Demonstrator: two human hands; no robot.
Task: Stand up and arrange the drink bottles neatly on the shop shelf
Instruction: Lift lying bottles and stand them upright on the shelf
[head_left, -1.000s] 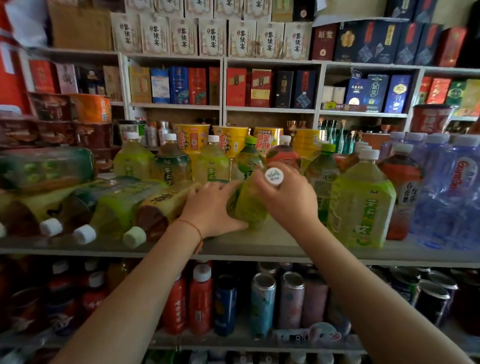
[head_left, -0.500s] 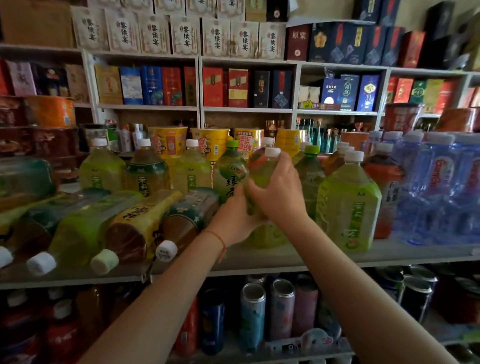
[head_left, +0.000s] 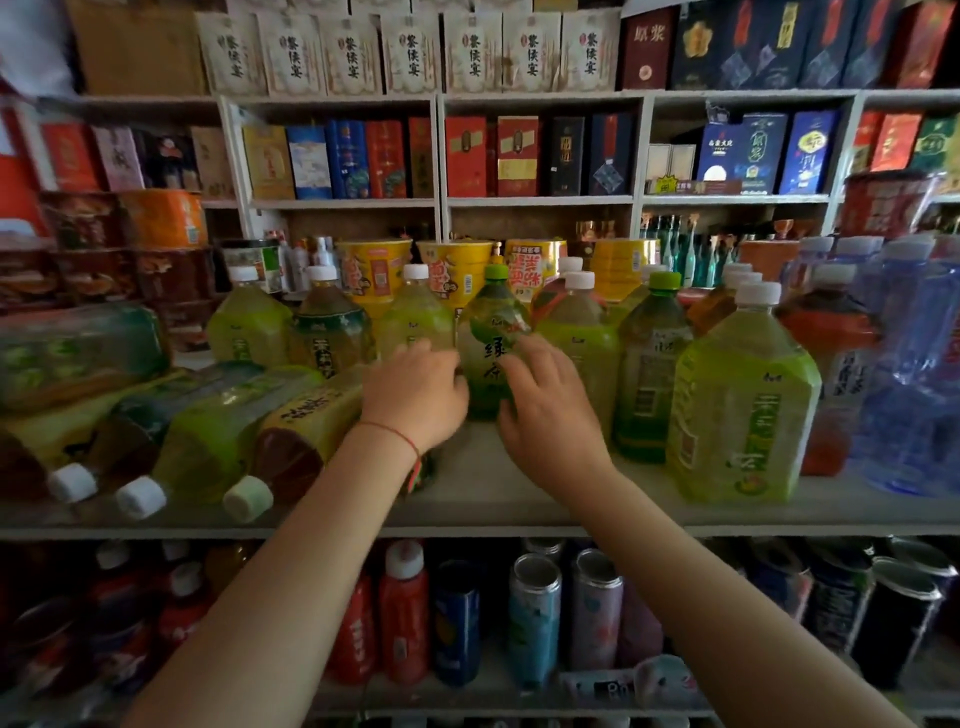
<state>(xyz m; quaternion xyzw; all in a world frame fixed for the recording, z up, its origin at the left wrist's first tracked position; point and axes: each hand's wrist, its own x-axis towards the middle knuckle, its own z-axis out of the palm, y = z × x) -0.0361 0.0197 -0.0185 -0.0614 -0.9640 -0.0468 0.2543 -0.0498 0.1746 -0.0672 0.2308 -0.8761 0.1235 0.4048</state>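
Bottle stood upright; hands coming off.

Near the shelf (head_left: 519, 512) front edge, left hand (head_left: 415, 397) and right hand (head_left: 545, 415) have released, fingers loosely spread. Behind, the bottle (head_left: 579, 343) now stands upright mid-shelf. Four fallen bottles (head_left: 218, 436) remain at the left.

Shelf (head_left: 519, 499) carries drink bottles. Toward left end: fallen bottles (head_left: 218, 436) lying on sides, caps toward front edge. Behind them, along back: upright bottles (head_left: 332, 327) in row. Middle: upright bottle (head_left: 491, 338) set back from front edge, left hand (head_left: 415, 389) at its left, right hand (head_left: 545, 410) at its right. Right of it: more standing bottles, one large bottle (head_left: 743, 400) nearest front edge. Right end: water bottles (head_left: 914, 364). Below shelf: cans (head_left: 535, 618) on lower shelf.
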